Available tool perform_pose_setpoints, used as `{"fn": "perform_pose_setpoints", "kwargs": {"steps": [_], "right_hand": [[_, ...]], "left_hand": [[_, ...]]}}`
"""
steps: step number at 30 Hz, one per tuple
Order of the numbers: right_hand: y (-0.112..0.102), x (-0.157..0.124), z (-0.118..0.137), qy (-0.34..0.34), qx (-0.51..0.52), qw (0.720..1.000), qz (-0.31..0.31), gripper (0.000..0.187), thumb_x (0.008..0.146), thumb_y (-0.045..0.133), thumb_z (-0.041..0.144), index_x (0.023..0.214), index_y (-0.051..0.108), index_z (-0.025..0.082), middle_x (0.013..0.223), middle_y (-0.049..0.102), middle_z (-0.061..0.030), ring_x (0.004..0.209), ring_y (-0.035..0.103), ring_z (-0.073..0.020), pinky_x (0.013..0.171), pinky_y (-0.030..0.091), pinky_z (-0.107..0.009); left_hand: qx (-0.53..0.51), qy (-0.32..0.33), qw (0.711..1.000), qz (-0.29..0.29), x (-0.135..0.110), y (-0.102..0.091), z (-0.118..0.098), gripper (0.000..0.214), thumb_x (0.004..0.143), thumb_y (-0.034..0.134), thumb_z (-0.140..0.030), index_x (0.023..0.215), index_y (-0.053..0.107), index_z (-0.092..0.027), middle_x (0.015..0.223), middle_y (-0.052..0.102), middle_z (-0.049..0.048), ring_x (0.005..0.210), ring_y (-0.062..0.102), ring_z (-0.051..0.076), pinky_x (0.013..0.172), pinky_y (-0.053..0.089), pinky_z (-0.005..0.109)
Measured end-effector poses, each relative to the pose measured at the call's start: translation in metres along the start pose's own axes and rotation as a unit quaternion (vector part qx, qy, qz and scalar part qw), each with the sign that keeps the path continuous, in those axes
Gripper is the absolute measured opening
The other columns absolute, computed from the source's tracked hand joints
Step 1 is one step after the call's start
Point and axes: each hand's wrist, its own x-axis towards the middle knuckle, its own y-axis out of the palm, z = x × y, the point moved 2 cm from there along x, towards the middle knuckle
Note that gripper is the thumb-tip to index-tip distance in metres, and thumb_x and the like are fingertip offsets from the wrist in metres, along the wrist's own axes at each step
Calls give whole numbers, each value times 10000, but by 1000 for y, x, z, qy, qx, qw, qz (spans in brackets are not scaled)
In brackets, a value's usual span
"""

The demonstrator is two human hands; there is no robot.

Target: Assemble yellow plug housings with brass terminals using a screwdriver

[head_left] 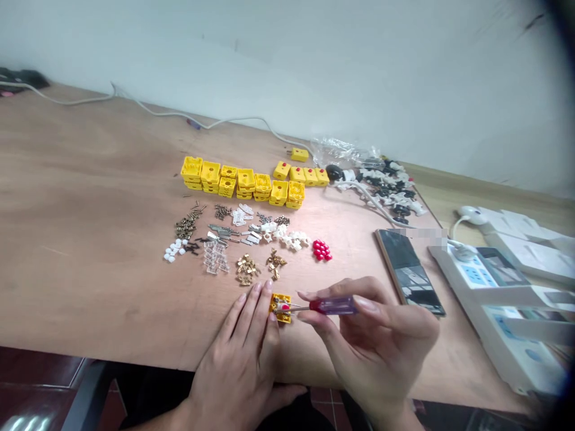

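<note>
Grasps purple-handled screwdriver (332, 306) in right hand (372, 335), aimed from 3 o'clock into open yellow plastic housing (284, 319) at 6 o'clock on brown tabletop (112, 251). Braces housing at 9 o'clock with flat, ungripping left hand (242, 347), presumably against slipping.

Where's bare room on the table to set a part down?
Biggest patch: left side of the table, with the white cable behind, yellow housings and white caps bordering right. Smaller: between red caps and phone. Crowded: yellow housings down through brass pieces to left hand; right end, with socket unit.
</note>
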Motion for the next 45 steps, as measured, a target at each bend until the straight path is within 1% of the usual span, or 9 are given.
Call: {"fn": "perform_pose_setpoints", "kwargs": {"steps": [4, 6, 11, 15, 17, 23, 36, 41, 45], "right_hand": [[1, -2, 1, 28, 33, 996, 77, 749, 851, 513, -142, 1378, 507, 389, 1249, 708, -23, 1063, 746, -187, 749, 713, -340], [0, -2, 2, 27, 35, 995, 90, 755, 842, 500, -158, 1365, 528, 387, 1209, 720, -17, 1046, 751, -181, 709, 716, -314], [-3, -1, 6, -20, -22, 999, 20, 812, 692, 706, -183, 1266, 641, 388, 973, 686, 34, 821, 744, -149, 724, 726, -350], [-1, -1, 7, -3, 19, 994, 109, 773, 809, 535, -156, 1375, 541, 371, 1217, 721, -19, 1055, 751, -197, 819, 709, -403], [1, -2, 8, 17, 46, 991, 126, 768, 838, 457, -164, 1382, 529, 373, 1249, 721, -22, 1106, 740, -195, 774, 714, -355], [7, -4, 12, 29, 41, 996, 77, 802, 803, 543, -184, 1329, 588, 421, 1054, 709, 18, 900, 760, -137, 610, 700, -223], [-4, -7, 10, 45, 55, 994, 78, 692, 863, 499, -143, 1267, 595, 410, 1171, 763, 34, 1008, 776, -159, 623, 698, -218], [-24, -14, 4, 23, -25, 999, 8, 598, 864, 573, -92, 1225, 620, 383, 1109, 779, 34, 898, 792, -165, 666, 706, -257], [-43, -17, -9, 7, -88, 996, 35, 573, 891, 595, -26, 1289, 595, 386, 1153, 761, 1, 990, 777, -189, 725, 699, -273]], "left_hand": [[-28, -3, 1000, -12, 0, -1, 1, 785, 938, 555, -674, 1327, 537, 8, 1483, 528, 278, 1408, 489, 390, 1112, 444, 476], [-45, -8, 999, -18, -1, 0, 1, 751, 951, 567, -632, 1334, 518, 12, 1489, 517, 282, 1429, 462, 393, 1120, 440, 484], [-59, -20, 998, -27, -2, 0, -1, 637, 965, 559, -599, 1228, 557, -18, 1480, 520, 294, 1429, 465, 397, 1110, 452, 489], [-30, -9, 999, -28, 1, 1, -2, 699, 974, 487, -655, 1188, 591, 2, 1411, 583, 296, 1386, 516, 400, 1111, 449, 489], [-24, -5, 999, -38, 2, 1, -1, 693, 987, 460, -650, 1172, 598, 4, 1396, 597, 293, 1373, 532, 394, 1113, 444, 484], [-30, -15, 999, -39, 2, 1, 1, 672, 997, 444, -643, 1197, 599, -20, 1420, 597, 262, 1390, 525, 369, 1112, 440, 453], [-7, -9, 999, -30, 0, 4, 2, 881, 912, 465, -766, 1306, 545, 18, 1395, 621, 265, 1355, 566, 362, 1096, 451, 429], [38, 27, 998, -51, 0, 5, 8, 901, 904, 404, -830, 1269, 576, -24, 1381, 636, 257, 1321, 597, 359, 1085, 449, 420], [75, 57, 995, -38, 0, 10, 9, 731, 967, 450, -723, 1307, 592, -91, 1424, 626, 187, 1331, 585, 347, 1104, 427, 420]]}}
